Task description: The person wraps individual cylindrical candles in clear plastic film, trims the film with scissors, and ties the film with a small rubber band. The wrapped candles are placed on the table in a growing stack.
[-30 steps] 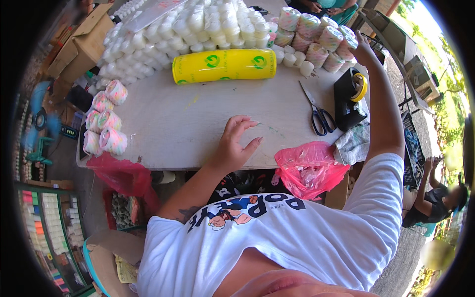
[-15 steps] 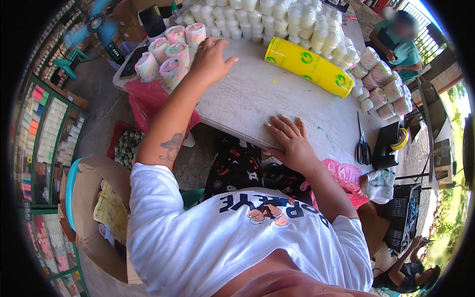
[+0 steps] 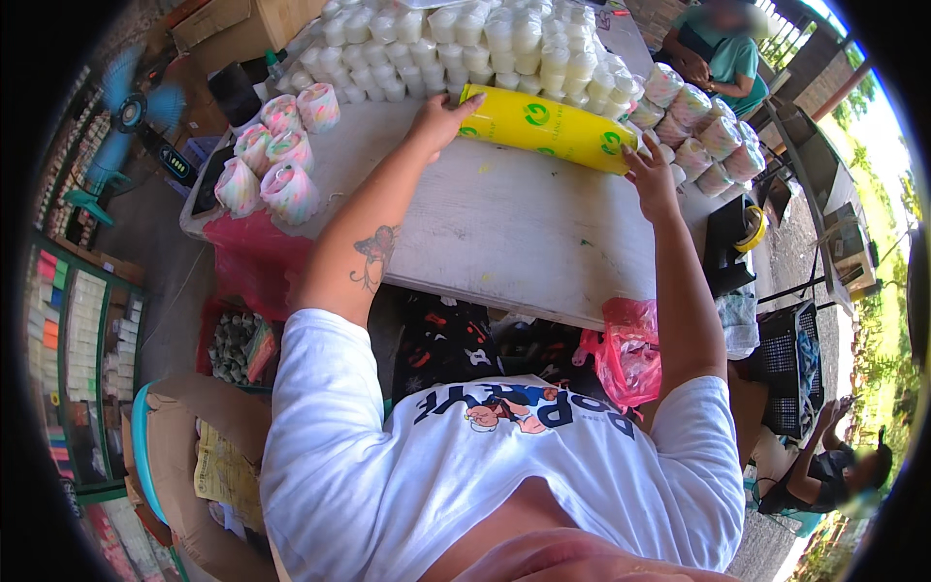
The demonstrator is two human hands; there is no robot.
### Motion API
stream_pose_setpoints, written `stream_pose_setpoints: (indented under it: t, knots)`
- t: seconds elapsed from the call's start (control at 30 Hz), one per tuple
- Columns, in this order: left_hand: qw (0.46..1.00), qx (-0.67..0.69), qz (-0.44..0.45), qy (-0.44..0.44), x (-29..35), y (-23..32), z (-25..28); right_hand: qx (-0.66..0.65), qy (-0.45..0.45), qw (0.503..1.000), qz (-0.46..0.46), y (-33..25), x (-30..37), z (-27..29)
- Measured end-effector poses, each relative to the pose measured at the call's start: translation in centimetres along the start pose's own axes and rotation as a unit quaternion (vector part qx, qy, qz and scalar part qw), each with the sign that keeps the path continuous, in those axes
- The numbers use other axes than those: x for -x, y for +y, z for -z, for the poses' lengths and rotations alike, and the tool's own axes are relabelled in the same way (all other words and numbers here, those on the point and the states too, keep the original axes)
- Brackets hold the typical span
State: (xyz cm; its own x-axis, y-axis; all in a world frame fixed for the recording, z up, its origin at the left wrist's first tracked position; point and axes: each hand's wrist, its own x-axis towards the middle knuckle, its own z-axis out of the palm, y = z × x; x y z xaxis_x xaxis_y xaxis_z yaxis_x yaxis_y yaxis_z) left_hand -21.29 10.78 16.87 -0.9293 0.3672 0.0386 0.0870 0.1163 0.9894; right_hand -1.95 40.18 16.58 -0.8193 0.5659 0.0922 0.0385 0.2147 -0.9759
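A thick yellow roll of plastic wrap (image 3: 543, 128) with green marks lies crosswise on the white table (image 3: 524, 233). Its left end is in my left hand (image 3: 439, 124), fingers curled over the end. My right hand (image 3: 652, 173) grips the other end, fingertips at its rim. Behind the roll stand rows of small white cups (image 3: 465, 44) in clear wrapping, stacked several high. Several pastel-striped wrapped rolls (image 3: 289, 189) are grouped on the table's left, and similar pastel bundles (image 3: 703, 121) are piled past my right hand.
A black holder with yellow tape (image 3: 752, 230) sits at the right edge, near a pink plastic bag (image 3: 626, 354). A blue fan (image 3: 131, 112) stands at left, above an open cardboard box (image 3: 213, 417). One person (image 3: 722, 53) sits at far right, another (image 3: 829, 475) lower right.
Both hands have moved onto the yellow roll, the left from beside the pastel rolls, the right from the table's front edge. My right forearm now covers where the scissors lay.
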Motion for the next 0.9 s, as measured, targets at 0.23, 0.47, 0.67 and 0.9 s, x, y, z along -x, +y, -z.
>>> stream_pose_setpoints:
  t: [0.23, 0.47, 0.67, 0.9]
  knots:
    - [0.976, 0.037, -0.026, -0.214, 3.5, -1.1, 1.7, 0.162, -0.054, 0.984, 0.044, -3.0, 2.7, -0.5]
    - [0.976, -0.173, -0.049, -0.124, 4.2, 0.9, 1.4, 0.350, 0.107, 0.847, 0.386, -0.9, 2.4, -1.4]
    - [0.853, -0.311, -0.417, -0.042, 5.9, 6.3, -6.8, 0.224, 0.106, 0.877, 0.411, -0.7, 3.8, -2.4]
    - [0.841, -0.276, -0.363, -0.290, 3.3, 6.6, -12.7, 0.185, 0.137, 0.873, 0.430, -0.1, 3.6, -1.7]
